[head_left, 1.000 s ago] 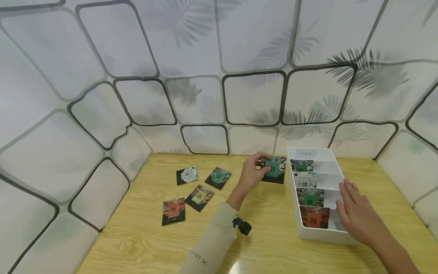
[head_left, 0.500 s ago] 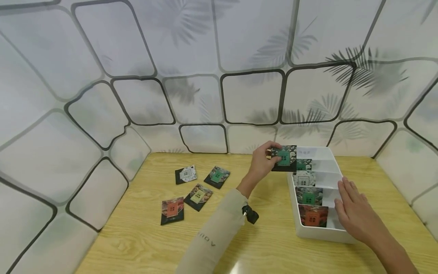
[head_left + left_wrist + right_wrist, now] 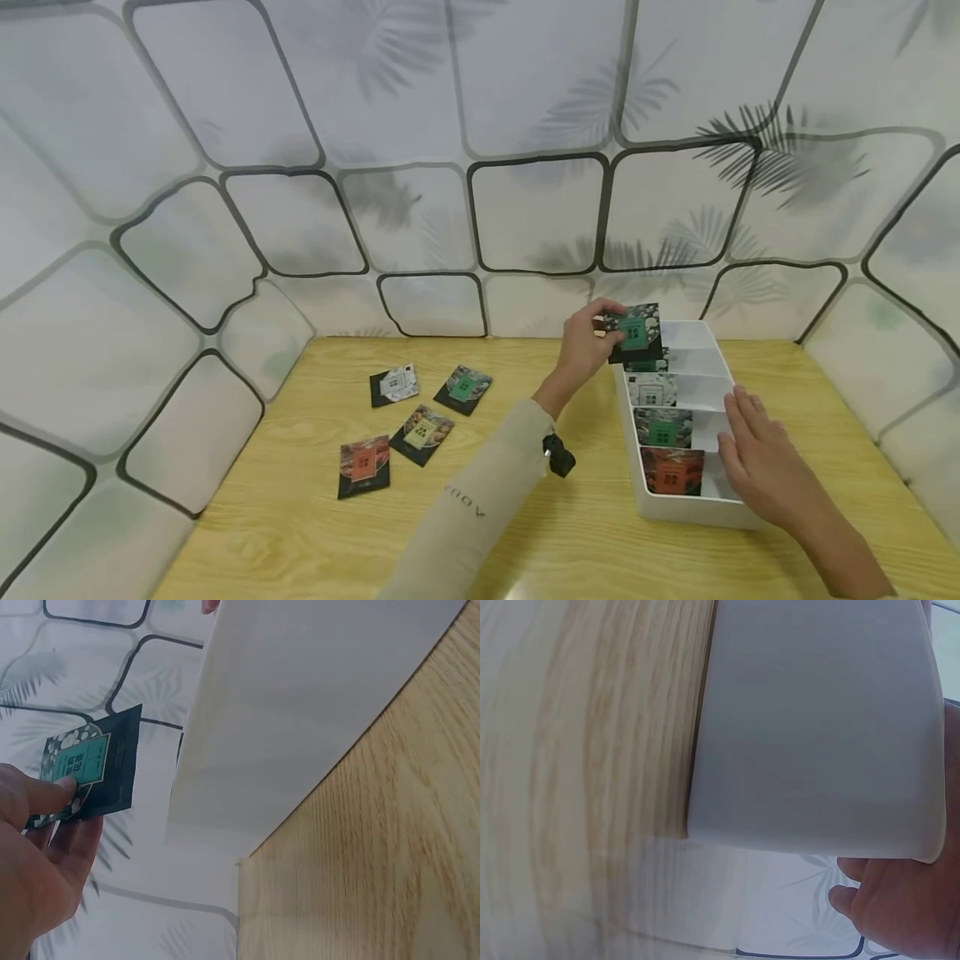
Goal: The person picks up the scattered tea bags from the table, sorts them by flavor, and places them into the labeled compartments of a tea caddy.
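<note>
My left hand pinches a dark square sachet with a green label between thumb and fingers. In the left wrist view, this sachet is up off the table, its floral print showing. It hovers over the far left corner of a white divided box. Against the box's right side lies my right hand, its fingers straight. Inside the box stand a red sachet, a green sachet and a white sachet, one per compartment. Another green sachet behind them is partly covered by the held one.
On the wooden table to the left lie a white sachet, a green-labelled sachet, a yellow-labelled sachet and a red-labelled sachet. A patterned pale wall rises behind the table.
My left hand has carried the green-labelled sachet rightward and up, from beside the box to over its far left corner. The right hand stays against the box. The head view has shifted slightly.
</note>
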The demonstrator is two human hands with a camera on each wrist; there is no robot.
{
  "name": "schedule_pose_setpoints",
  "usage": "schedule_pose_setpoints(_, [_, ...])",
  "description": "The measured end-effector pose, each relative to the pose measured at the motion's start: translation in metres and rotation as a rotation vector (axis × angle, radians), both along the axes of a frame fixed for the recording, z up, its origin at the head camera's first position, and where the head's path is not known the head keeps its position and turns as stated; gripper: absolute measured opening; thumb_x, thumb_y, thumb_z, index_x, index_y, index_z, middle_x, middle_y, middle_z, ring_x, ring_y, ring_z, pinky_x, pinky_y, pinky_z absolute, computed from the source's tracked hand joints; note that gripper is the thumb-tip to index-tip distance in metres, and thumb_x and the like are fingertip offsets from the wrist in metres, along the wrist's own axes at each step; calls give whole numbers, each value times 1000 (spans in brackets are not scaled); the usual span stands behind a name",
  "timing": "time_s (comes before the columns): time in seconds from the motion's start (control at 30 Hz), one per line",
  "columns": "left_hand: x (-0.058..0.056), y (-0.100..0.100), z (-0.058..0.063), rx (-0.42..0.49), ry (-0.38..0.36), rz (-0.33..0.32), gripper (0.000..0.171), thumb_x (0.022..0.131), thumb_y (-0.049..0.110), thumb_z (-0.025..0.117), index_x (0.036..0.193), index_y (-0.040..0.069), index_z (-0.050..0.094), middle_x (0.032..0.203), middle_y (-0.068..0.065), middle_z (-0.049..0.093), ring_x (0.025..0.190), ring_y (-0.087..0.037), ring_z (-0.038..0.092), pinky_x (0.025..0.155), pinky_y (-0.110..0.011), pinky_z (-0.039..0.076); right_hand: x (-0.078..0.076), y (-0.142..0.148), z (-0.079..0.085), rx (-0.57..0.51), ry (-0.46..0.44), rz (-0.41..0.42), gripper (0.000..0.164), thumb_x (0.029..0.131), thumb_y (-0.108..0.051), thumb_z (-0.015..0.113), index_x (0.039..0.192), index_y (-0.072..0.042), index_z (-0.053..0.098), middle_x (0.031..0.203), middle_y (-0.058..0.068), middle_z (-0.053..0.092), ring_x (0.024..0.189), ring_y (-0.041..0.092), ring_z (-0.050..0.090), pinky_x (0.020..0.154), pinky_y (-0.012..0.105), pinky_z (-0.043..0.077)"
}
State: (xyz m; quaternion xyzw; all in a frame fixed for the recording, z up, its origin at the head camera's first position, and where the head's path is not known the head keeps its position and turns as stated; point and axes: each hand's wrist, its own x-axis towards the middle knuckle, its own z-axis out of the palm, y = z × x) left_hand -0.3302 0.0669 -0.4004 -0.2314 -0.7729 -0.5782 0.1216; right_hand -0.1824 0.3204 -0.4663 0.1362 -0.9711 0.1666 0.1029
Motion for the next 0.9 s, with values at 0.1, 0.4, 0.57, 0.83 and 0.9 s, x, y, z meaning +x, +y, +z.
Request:
schedule_pose_setpoints(0.1, [-3,6,1,0,27,0,28,91,-5,74,115,8,69,117,-5,70,97,-12,68,76,-16,54,-1,-1,1,-3,12,-1,60,111,-22,33,157,14,17,166,30,8,154,45,3,120,65,5])
schedule_pose_setpoints(0.4, [-6,19,-9,0,16,12,26,93,-3,73,115,8,69,117,-5,71,96,-11,66,76,-15,52,2,-3,4,-23,22,-2,60,111,-23,34,157,14,19,166,31,11,155,43,2,120,65,7])
schedule_pose_setpoints(0.57, [-7,23,-14,-7,31,3,26,92,-4,74,115,7,70,116,-6,71,94,-15,69,75,-14,53,2,-6,4,-35,6,-8,60,111,-23,33,157,13,18,166,31,10,155,43,1,120,65,7])
schedule_pose_setpoints(0.83, [-11,23,-28,-37,38,-50,26,92,-7,72,115,6,70,114,-7,71,91,-16,70,72,-15,54,3,-5,4,-25,18,-5,60,111,-23,33,157,14,19,166,31,11,155,41,1,120,64,8])
schedule_pose_setpoints(0.9, [-11,24,-31,-47,33,-63,25,93,-6,72,115,6,70,115,-7,71,91,-16,70,72,-15,54,3,-4,5,-20,21,-7,60,111,-23,33,157,14,19,166,31,12,155,41,1,119,66,10])
